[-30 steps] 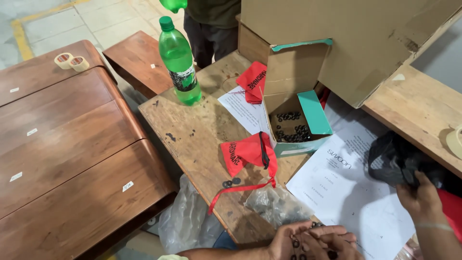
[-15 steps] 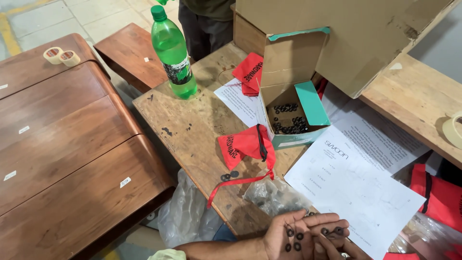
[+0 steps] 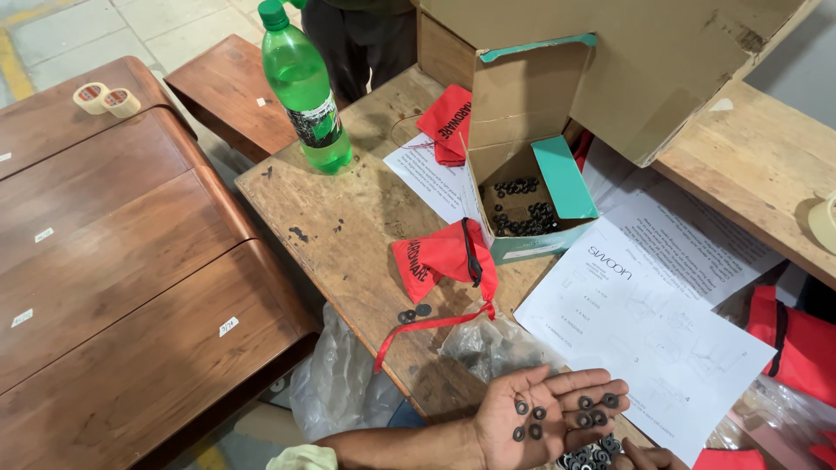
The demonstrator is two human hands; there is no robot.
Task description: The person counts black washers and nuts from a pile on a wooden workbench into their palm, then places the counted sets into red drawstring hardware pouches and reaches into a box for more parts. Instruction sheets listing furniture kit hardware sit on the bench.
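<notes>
Worn wooden bench (image 3: 348, 226), centre frame. Left hand (image 3: 544, 418), bottom centre, lies flat, palm up, cupping black washers (image 3: 562, 413) for counting. Right hand (image 3: 649, 457) barely visible at bottom edge, state unclear. Open cardboard box (image 3: 531, 204) holds more beside red pouch (image 3: 440, 257).

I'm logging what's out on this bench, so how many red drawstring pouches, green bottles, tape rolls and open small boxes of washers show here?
Red drawstring pouches: 3, one mid-bench, one behind the box, one at the right edge
Green bottles: 1
Tape rolls: 3, two on the dark table, one at the right edge
Open boxes of washers: 1
Total: 8
</notes>
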